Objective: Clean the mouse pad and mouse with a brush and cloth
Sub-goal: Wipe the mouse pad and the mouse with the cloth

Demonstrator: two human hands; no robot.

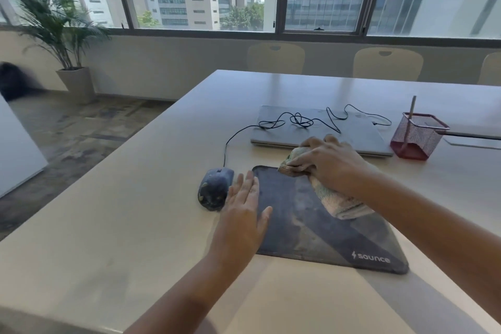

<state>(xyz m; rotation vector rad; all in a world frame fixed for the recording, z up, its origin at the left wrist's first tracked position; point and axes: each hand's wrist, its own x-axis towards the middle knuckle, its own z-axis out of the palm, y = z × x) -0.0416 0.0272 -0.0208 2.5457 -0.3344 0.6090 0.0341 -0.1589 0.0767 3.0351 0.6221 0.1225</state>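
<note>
The pad (320,222) lies on the desk (135,225), dusty. The right hand (329,161) grips a bunched cloth (333,198) at the pad's far edge. The left hand (245,214), fingers straight, presses the pad's left edge. The mouse (214,187) sits just left of it.

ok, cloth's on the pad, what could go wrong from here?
1. The right hand wipes the cloth at the mouse pad's far edge; only the flat left hand pins the pad, so it may slide.
2. Dust could get pushed toward the closed laptop.
3. The dirty mouse sits beside the pad and could get knocked.
</note>
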